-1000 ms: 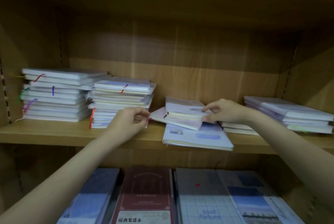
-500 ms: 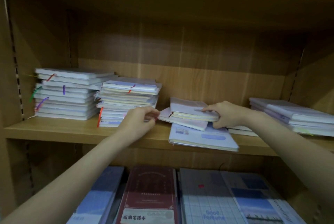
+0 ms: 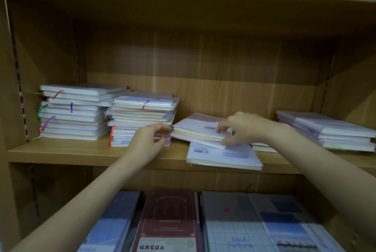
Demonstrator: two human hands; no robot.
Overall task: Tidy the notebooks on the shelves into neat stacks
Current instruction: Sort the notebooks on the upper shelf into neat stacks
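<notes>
Likely a stationery shop: wooden shelves carry many stacked wrapped notebooks, with covers displayed face-up below.

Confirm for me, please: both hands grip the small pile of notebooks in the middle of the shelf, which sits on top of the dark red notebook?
Not quite. In the head view the left hand and right hand do grip the small pile, but it sits on a pale blue notebook; the dark red notebook lies on the shelf below.
</notes>
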